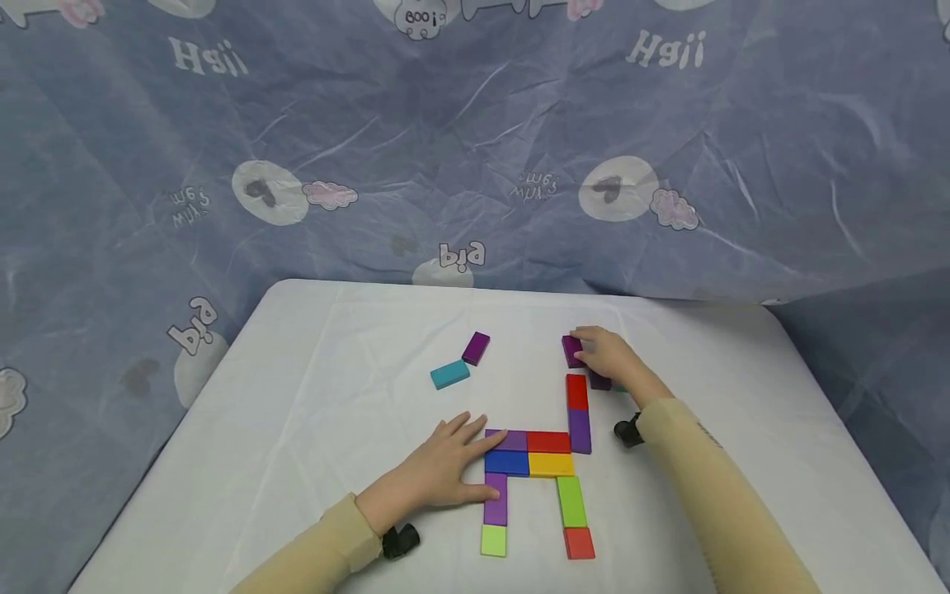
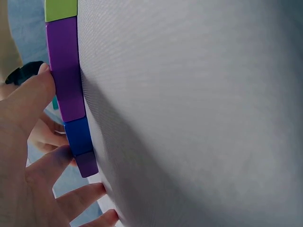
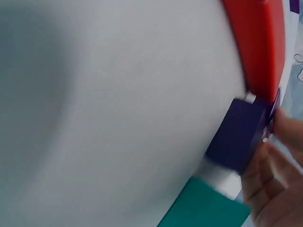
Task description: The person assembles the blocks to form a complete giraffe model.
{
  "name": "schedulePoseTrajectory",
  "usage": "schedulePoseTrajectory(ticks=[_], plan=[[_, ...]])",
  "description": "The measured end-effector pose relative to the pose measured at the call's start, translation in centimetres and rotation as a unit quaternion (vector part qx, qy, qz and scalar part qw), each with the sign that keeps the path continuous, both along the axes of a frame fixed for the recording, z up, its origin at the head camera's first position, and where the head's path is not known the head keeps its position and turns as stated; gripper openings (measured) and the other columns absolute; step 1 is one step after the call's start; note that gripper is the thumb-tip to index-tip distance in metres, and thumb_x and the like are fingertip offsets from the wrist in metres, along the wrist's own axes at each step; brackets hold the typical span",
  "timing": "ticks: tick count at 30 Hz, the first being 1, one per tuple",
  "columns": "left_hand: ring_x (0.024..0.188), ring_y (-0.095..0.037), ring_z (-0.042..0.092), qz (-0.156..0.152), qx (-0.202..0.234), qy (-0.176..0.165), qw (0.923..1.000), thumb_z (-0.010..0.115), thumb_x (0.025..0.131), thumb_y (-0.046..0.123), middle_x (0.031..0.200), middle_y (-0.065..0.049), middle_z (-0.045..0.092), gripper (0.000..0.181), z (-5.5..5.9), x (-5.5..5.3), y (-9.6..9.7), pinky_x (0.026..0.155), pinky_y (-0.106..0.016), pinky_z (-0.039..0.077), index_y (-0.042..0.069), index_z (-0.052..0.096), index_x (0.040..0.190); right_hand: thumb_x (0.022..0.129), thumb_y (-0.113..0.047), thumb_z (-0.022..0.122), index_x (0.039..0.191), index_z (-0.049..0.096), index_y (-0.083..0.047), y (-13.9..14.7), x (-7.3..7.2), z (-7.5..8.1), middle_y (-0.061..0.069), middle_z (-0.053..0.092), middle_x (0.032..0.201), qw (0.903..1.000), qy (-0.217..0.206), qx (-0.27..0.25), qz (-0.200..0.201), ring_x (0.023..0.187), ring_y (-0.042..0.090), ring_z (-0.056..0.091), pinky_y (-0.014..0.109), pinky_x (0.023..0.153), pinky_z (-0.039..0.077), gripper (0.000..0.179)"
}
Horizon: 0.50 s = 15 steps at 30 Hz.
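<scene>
Flat coloured blocks form a figure on the white table. My left hand (image 1: 443, 468) spreads its fingers at the figure's left side, forefinger on the upper purple block (image 1: 512, 441) and thumb on the purple leg block (image 1: 496, 510). In the left wrist view, a blue block (image 2: 79, 137) sits between those two. At the top of the column, my right hand (image 1: 614, 359) pinches a plum-purple block (image 1: 571, 352) just beyond a red block (image 1: 576, 392). Under that hand lies a dark purple block (image 3: 236, 135), with a teal block (image 3: 206, 205) beside it, mostly hidden in the head view.
A loose turquoise block (image 1: 449, 374) and another plum block (image 1: 476, 348) lie left of the column at the back. Yellow (image 1: 552, 465), green (image 1: 571, 502) and light red (image 1: 580, 544) blocks make up the figure's right part. A patterned blue curtain (image 1: 475, 148) hangs behind the table.
</scene>
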State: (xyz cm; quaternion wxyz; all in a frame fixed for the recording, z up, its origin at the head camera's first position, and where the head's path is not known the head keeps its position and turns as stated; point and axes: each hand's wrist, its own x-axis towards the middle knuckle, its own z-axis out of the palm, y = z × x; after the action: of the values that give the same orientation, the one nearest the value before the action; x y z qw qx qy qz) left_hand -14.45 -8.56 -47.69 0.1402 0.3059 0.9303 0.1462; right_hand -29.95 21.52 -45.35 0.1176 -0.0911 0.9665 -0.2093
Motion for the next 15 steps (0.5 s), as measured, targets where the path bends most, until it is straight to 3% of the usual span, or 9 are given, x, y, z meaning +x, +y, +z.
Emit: schedulePoseTrajectory(ticks=[5, 15], plan=[[0.148, -0.037, 0.026, -0.004, 0.0, 0.004, 1.0, 0.062, 0.086, 0.063, 0.16, -0.01, 0.033, 0.081, 0.0, 0.0, 0.0, 0.115, -0.063, 0.027, 0.031, 0.033, 0.154, 0.097, -0.017, 0.061, 0.143, 0.049, -0.003, 0.6, 0.1, -0.2, 0.029, 0.043, 0.148, 0.9997, -0.018, -0.012, 0.006, 0.136, 0.048, 0.04, 0.061, 0.111, 0.034, 0.049], [0.149, -0.036, 0.025, -0.001, -0.002, 0.011, 0.9999, 0.061, 0.086, 0.064, 0.16, -0.009, 0.033, 0.081, -0.4, 0.0, 0.0, 0.116, -0.061, 0.027, 0.032, 0.033, 0.154, 0.096, -0.023, 0.064, 0.137, 0.054, -0.002, 1.2, 0.2, -0.6, 0.028, 0.047, 0.143, 0.9996, -0.011, -0.026, 0.0, 0.113, 0.041, 0.056, 0.058, 0.103, 0.044, 0.048]])
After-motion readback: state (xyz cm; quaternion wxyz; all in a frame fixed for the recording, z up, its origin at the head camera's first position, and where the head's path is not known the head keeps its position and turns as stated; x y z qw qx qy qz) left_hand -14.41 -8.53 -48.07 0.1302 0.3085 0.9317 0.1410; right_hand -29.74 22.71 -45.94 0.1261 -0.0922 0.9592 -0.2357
